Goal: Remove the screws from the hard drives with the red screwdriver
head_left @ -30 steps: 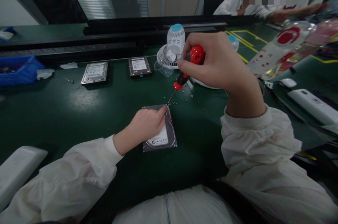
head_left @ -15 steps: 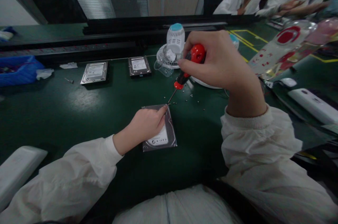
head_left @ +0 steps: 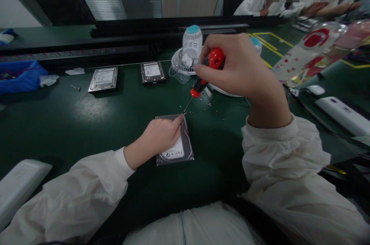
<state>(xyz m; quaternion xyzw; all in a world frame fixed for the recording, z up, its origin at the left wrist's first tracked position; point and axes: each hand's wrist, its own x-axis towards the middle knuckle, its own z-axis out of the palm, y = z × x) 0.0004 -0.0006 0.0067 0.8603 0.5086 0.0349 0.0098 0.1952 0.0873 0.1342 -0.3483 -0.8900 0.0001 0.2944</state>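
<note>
A hard drive (head_left: 187, 146) with a white label lies flat on the green table in front of me. My left hand (head_left: 162, 134) rests over it and holds it down, the index finger stretched to its far right corner. Above and to the right, my right hand (head_left: 237, 66) is closed around the red and black handle of a screwdriver (head_left: 195, 93). The screwdriver slants down to the left, its tip at that same corner beside my left fingertip. Whatever sits under the tip is too small to make out. Several small screws (head_left: 209, 104) lie scattered just beyond the drive.
Two more hard drives (head_left: 103, 79) (head_left: 152, 72) lie farther back. A white fan (head_left: 192, 42) stands behind my right hand. At the left is a blue bin (head_left: 23, 77); at the right, a clear bottle (head_left: 306, 58) and a white device (head_left: 343, 114). Other people sit at the far right.
Both my hands, the screwdriver and the hard drive stay in practically the same place. At the far right, another person's hands have shifted slightly.
</note>
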